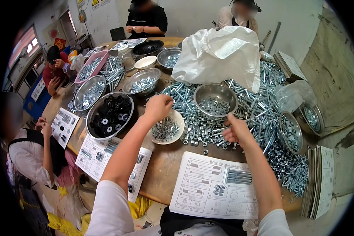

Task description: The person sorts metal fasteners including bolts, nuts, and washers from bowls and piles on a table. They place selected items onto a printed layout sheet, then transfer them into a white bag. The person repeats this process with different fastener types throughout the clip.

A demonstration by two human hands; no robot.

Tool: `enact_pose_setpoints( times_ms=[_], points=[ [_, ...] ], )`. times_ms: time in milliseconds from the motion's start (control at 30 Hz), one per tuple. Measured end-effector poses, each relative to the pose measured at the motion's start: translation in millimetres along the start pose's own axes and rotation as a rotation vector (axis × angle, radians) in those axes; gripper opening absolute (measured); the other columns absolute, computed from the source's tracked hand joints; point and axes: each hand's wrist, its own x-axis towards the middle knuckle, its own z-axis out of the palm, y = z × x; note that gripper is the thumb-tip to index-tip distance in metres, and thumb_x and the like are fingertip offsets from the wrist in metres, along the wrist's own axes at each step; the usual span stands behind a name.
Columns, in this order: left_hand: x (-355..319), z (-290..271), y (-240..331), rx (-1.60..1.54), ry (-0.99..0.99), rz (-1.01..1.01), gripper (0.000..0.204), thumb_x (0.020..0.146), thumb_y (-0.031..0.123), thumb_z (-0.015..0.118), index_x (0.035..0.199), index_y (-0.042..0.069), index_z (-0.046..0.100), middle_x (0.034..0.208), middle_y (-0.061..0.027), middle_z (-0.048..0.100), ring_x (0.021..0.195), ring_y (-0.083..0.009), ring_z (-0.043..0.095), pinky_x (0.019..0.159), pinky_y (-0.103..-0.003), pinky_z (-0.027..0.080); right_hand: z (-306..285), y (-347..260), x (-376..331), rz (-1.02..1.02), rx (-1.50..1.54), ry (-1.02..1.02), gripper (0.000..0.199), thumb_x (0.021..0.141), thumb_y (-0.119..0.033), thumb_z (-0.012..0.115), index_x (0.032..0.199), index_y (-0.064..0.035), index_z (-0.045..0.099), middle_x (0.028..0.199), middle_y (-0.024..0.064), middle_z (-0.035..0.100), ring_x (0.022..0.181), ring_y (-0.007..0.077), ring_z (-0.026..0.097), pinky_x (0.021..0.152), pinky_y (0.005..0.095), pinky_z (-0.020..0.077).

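Observation:
My left hand (pixel 158 107) is over the far rim of a cream bowl (pixel 166 128) of small metal parts. Its fingers are curled together, and whatever they hold is hidden. My right hand (pixel 237 131) hovers at the edge of a heap of hex nuts (pixel 202 131), fingers apart, just below a steel bowl (pixel 216 94) of flat washers. Long bolts (pixel 239 176) and several nuts (pixel 219 190) lie on a stack of printed sheets (pixel 192 173) in front of me. More bolts and nuts rest on a second sheet (pixel 94 157) to the left.
A wide pile of bolts (pixel 259 110) spreads to the right under a white plastic sack (pixel 220 55). On the left is a bowl of black washers (pixel 110 115). Other steel bowls (pixel 142 82) ring the table. Cardboard-like stacks (pixel 318 183) stand at right. Several co-workers sit around.

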Motion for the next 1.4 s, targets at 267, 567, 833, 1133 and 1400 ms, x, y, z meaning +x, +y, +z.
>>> enact_pose_setpoints(
  times_ms=[267, 567, 833, 1133, 1400],
  points=[
    [67.9, 54.8, 2.8, 0.367, -0.404, -0.138, 0.036, 0.078, 0.031, 0.07, 0.107, 0.011, 0.072, 0.109, -0.0138, 0.071, 0.1, -0.0313, 0.068, 0.087, -0.041, 0.054, 101.7, -1.4, 17.2, -0.958, -0.976, 0.144, 0.019, 0.088, -0.012, 0.055, 0.097, -0.0012, 0.066, 0.096, 0.0166, 0.068, 0.082, 0.0367, 0.065, 0.073, 0.0455, 0.0517],
    [70.1, 61.1, -59.5, -0.144, -0.336, -0.3, 0.022, 0.064, 0.02, 0.08, 0.084, 0.012, 0.074, 0.088, -0.0087, 0.073, 0.084, -0.0252, 0.069, 0.078, -0.034, 0.053, 162.9, -8.4, 66.8, -0.672, -1.425, 0.263, 0.022, 0.083, -0.012, 0.061, 0.103, -0.0026, 0.064, 0.102, 0.0157, 0.066, 0.082, 0.0264, 0.071, 0.066, 0.0356, 0.057],
    [42.6, -4.6, -23.6, -0.044, 0.045, -0.165, 0.017, 0.075, 0.02, 0.066, 0.087, 0.011, 0.073, 0.084, -0.0106, 0.072, 0.083, -0.029, 0.069, 0.076, -0.038, 0.054, 150.0, 6.0, 78.9, -0.88, -1.345, 0.402, 0.012, 0.081, -0.008, 0.062, 0.092, -0.0033, 0.06, 0.088, 0.0149, 0.065, 0.07, 0.0284, 0.071, 0.059, 0.0357, 0.0576],
    [-85.2, -56.0, 62.1, -0.311, -0.129, 0.022, 0.01, 0.082, 0.007, 0.065, 0.087, -0.001, 0.066, 0.066, -0.0009, 0.06, 0.061, -0.004, 0.051, 0.055, -0.023, 0.042, 96.8, 20.2, -4.1, -0.988, -1.213, 0.439, 0.001, 0.079, -0.005, 0.059, 0.08, -0.0055, 0.059, 0.076, 0.0126, 0.065, 0.066, 0.0307, 0.068, 0.055, 0.0391, 0.0537],
    [-177.1, -18.1, 96.4, -0.158, -0.516, 0.299, 0.01, 0.074, 0.01, 0.065, 0.082, 0.004, 0.067, 0.076, -0.0135, 0.068, 0.069, -0.0318, 0.065, 0.064, -0.04, 0.051, 34.5, 76.6, -157.1, -0.715, -0.803, -0.019, 0.015, 0.08, -0.014, 0.066, 0.093, -0.0066, 0.07, 0.077, 0.0104, 0.069, 0.059, 0.0243, 0.065, 0.057, 0.036, 0.0503]
  ],
)
